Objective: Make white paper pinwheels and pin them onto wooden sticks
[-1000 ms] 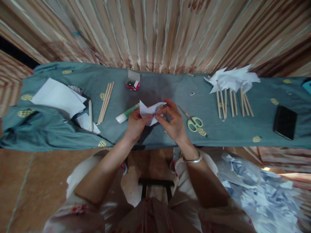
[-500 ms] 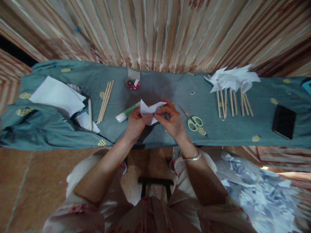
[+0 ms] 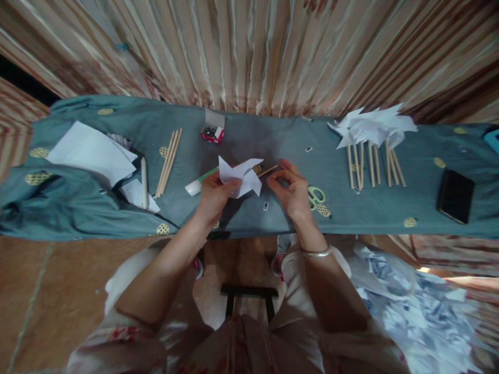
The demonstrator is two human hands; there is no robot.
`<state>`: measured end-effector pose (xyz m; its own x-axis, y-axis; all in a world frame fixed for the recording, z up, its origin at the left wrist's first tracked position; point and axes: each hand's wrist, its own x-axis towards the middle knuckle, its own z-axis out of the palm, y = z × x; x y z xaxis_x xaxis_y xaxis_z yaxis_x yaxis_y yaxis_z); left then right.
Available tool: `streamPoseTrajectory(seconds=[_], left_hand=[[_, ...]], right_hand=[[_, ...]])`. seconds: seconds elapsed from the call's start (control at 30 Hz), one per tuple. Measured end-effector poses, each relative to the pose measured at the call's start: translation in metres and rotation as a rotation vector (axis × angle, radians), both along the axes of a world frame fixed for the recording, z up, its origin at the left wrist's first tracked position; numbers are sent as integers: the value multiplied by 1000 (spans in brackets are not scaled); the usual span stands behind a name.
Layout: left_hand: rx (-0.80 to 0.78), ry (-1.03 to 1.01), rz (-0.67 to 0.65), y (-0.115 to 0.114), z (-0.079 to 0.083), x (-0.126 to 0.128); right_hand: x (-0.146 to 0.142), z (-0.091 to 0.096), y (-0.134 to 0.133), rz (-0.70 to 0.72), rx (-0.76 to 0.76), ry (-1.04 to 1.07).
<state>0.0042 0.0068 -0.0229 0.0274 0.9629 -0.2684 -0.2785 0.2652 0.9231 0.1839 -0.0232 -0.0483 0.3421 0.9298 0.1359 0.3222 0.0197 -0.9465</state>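
My left hand (image 3: 212, 195) is closed on a folded white paper pinwheel (image 3: 241, 176), held just above the teal cloth-covered table (image 3: 253, 140). My right hand (image 3: 294, 192) has drawn off to the right and pinches the end of a thin wooden stick (image 3: 268, 170) that lies beside the paper. A green-and-white glue stick (image 3: 200, 182) lies just behind my left hand. Green-handled scissors (image 3: 317, 197) are partly hidden under my right hand.
Finished paper pinwheels on sticks (image 3: 372, 137) lie at the right, with a black phone (image 3: 455, 196) beyond. A small red box of pins (image 3: 212, 134) sits at the back. Loose sticks (image 3: 168, 161), a pencil (image 3: 144, 176) and white sheets (image 3: 91, 153) lie left. Paper scraps (image 3: 413, 306) cover the floor.
My hands have parted: the right one moved off the paper to the right and took the stick's end. The left hand keeps the pinwheel, now turned slightly.
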Motion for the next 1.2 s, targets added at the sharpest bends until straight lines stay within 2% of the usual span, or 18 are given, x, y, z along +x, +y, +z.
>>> streamPoseTrajectory(seconds=[0.1, 0.27, 0.37, 0.8, 0.97, 1.07, 1.13, 1.2], left_hand=[[-3, -32, -21, -1, 1, 2], [22, -26, -73, -4, -1, 4], [21, -27, -119, -5, -4, 5], [1, -29, -167, -12, -3, 6], [-4, -43, -193, -11, -1, 3], [68, -69, -171, -6, -3, -7], [196, -55, -150, -4, -6, -15], [372, 50, -177, -4, -7, -22]], right_hand=[[-1, 2, 0, 6, 17, -13], [-16, 11, -1, 212, -32, 341], [-24, 11, 0, 271, -91, 391], [-32, 7, 0, 214, -103, 403], [-34, 12, -1, 211, -190, 483], [-31, 13, 0, 202, -220, 586], [-28, 12, 1, 190, -216, 619], [-25, 12, 1, 190, -224, 629]])
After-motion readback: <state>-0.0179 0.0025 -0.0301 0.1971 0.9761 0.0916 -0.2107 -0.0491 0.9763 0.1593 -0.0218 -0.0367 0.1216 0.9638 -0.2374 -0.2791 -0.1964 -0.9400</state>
